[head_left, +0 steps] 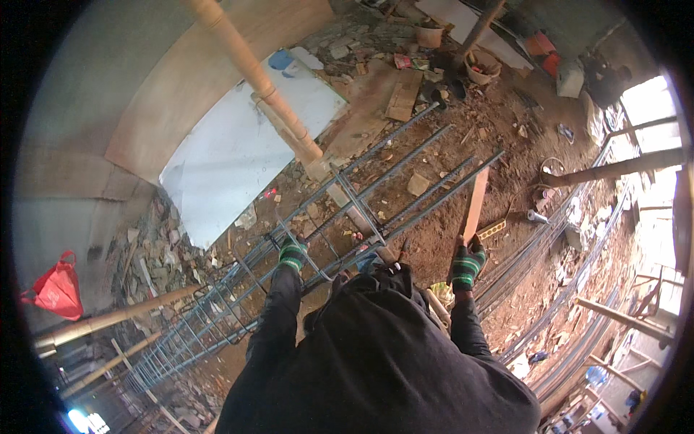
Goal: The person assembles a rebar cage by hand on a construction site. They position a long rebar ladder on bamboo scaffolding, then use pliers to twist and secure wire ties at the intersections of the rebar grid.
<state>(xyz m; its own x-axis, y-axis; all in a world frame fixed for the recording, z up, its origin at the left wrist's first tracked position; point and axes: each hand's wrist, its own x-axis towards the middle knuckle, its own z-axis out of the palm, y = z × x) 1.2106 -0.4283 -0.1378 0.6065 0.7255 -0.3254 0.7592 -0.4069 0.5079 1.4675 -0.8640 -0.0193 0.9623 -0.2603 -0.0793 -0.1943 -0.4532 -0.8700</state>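
A long steel rebar cage (340, 210) with square stirrups runs slantwise in front of me, from lower left to upper right. My left hand (293, 253), in a green-and-black striped glove, is closed on a bar of the cage near a stirrup. To the right of the cage, my right hand (468, 265), gloved alike, grips the near end of a flat wooden strip (475, 206). That strip points away from me, its far end close to the bar tips. Part of the cage is hidden under my dark clothing.
A bamboo pole (253, 72) slants down beside a white sheet (238, 159). Rubble lies along the left wall, where a red bag (59, 289) hangs. Long loose bars (535, 249) lie at right. Beside my right hand is a yellow piece with holes (492, 230). Buckets (482, 69) stand far off.
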